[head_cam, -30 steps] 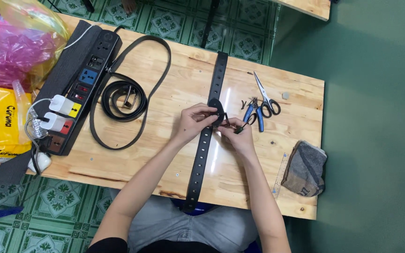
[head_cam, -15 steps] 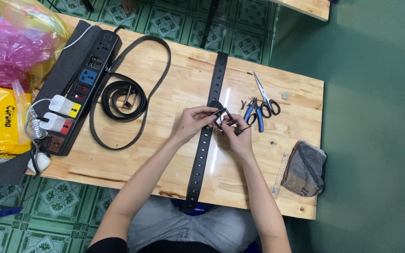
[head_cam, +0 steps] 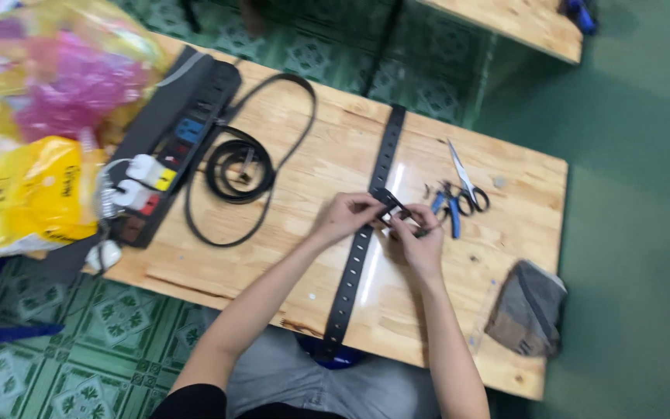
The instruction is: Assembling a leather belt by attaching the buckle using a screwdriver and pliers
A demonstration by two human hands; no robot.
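Note:
A long black strap (head_cam: 357, 264) with a row of square holes lies across the wooden table (head_cam: 312, 171) from its far edge to its near edge. My left hand (head_cam: 344, 217) and my right hand (head_cam: 420, 242) meet over the middle of the strap. Together they pinch a small black piece (head_cam: 389, 203) with a bit of white on it, right above the strap. What the small piece is cannot be made out.
Scissors (head_cam: 461, 177) and blue-handled pliers (head_cam: 447, 211) lie just right of my hands. A black power strip (head_cam: 172, 147) with plugs and a coiled black cable (head_cam: 238, 167) sit at the left. Yellow and pink plastic bags (head_cam: 32, 124) fill the far left. A grey cloth bundle (head_cam: 525, 309) rests at the table's right corner.
My hands have stayed over the strap's middle, working the small black piece. The view has shifted slightly and is a little blurred.

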